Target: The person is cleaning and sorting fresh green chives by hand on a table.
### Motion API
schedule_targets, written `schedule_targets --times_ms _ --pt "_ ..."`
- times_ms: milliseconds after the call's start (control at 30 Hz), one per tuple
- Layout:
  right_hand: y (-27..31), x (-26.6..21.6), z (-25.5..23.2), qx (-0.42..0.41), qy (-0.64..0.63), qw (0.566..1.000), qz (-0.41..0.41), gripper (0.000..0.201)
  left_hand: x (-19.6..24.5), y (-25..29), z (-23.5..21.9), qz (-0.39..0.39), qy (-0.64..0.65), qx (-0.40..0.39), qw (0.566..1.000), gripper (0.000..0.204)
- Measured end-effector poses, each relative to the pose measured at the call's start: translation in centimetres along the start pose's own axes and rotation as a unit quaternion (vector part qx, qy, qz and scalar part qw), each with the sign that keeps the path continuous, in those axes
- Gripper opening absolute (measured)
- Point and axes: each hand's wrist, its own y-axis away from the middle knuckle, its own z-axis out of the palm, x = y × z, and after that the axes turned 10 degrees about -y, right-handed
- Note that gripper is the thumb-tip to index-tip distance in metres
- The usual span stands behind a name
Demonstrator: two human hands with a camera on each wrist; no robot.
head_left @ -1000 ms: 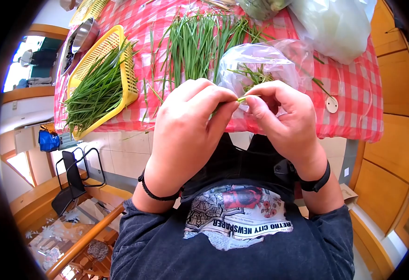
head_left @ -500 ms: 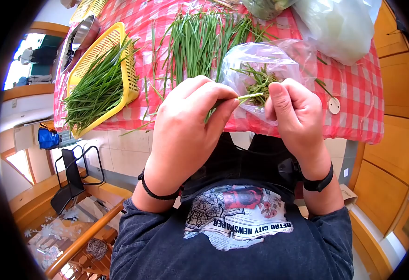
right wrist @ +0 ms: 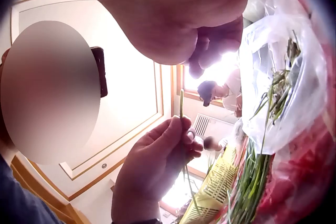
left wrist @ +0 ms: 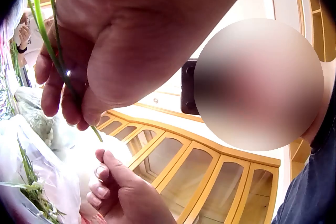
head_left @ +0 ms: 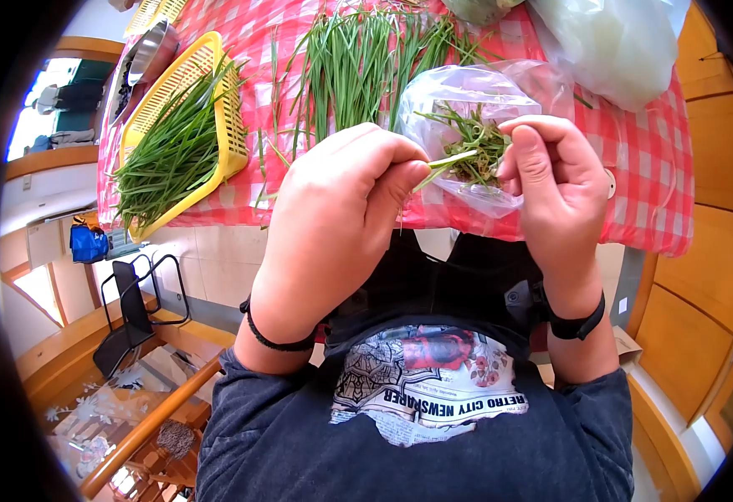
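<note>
Thumb and fingers of my left hand [head_left: 345,201] pinch a thin green garlic chive [head_left: 454,159]; its pale end points right, over the plastic bag. In the left wrist view its long leaves [left wrist: 44,29] run up past the palm. My right hand [head_left: 555,180] hovers at the bag's right side, thumb raised and fingers loosely bent, with nothing visible between them. Below the hands, the clear plastic bag [head_left: 425,96] lies with its mouth wide, holding a heap of chive trimmings [head_left: 479,146]. Beyond it, a spread of long garlic chives [head_left: 345,71] covers the cloth.
A yellow basket [head_left: 233,138] full of chives stands on the left, a metal bowl [head_left: 156,52] behind it. Full plastic bags [head_left: 613,50] sit at the back right. The red checked tablecloth [head_left: 651,184] ends just before the person. Other people [right wrist: 223,92] appear beyond the table.
My right hand has drawn away to the right from the chive's end, and its fingers have loosened. The left hand keeps its pinch, and more of the stem now shows.
</note>
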Motion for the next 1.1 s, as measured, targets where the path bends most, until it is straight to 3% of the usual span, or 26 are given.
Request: schedule_targets --times_ms 133,233,267,333,533,600,767,833,867,933,1000,1033,1100 --pt "-0.1 -0.5 0.3 0.004 -0.038 0.999 -0.01 0.013 0.2 -0.3 -0.1 0.016 0.007 0.017 1.0 0.007" --pt "-0.3 -1.0 0.2 -0.113 0.037 0.992 -0.039 0.022 0.3 -0.4 0.0 0.025 -0.001 0.02 0.999 0.007" --pt "-0.5 -0.7 0.1 -0.113 0.037 0.992 -0.038 0.022 0.3 -0.4 0.0 0.024 -0.001 0.02 1.0 0.007" --pt "-1.0 -0.1 -0.1 -0.157 0.089 0.977 -0.115 0.015 0.5 -0.5 0.0 0.029 -0.002 -0.001 1.0 0.007" --pt "-0.8 0.0 -1.1 -0.161 0.029 0.984 -0.074 0.012 0.3 -0.7 -0.2 0.046 0.036 -0.036 0.998 0.008" --pt "-0.4 0.1 -1.2 -0.082 -0.077 0.994 -0.018 0.014 0.0 -0.7 -0.6 0.023 0.035 -0.033 0.999 0.009" --pt "-0.9 -0.7 -2.0 -0.011 -0.055 0.998 0.013 0.014 -0.4 -0.5 -1.4 -0.034 0.08 -0.043 0.995 0.015" --pt "-1.1 -0.7 -1.7 -0.02 -0.012 0.999 0.036 0.014 -0.1 -0.5 -1.4 -0.103 0.14 -0.07 0.982 0.017" --pt "-1.1 -0.6 -1.6 -0.029 0.031 0.997 0.062 0.016 -0.2 -0.6 -1.2 -0.103 0.139 -0.07 0.982 0.017" --pt "-1.2 0.3 -1.3 -0.017 0.028 0.999 0.036 0.021 -0.7 -0.6 -0.5 -0.111 0.182 -0.023 0.977 0.016" --pt "-1.2 0.5 -2.2 -0.084 0.145 0.984 0.06 0.021 -0.7 -0.6 -0.5 -0.116 0.185 -0.022 0.976 0.016" --pt "-1.1 0.5 -2.2 -0.077 0.171 0.98 0.072 0.022 -0.7 -0.7 -0.5 -0.122 0.188 -0.02 0.974 0.017" --pt "-1.1 1.3 -1.6 -0.054 0.137 0.989 0.034 0.019 -0.7 -0.7 -0.5 -0.12 0.185 -0.022 0.975 0.017"
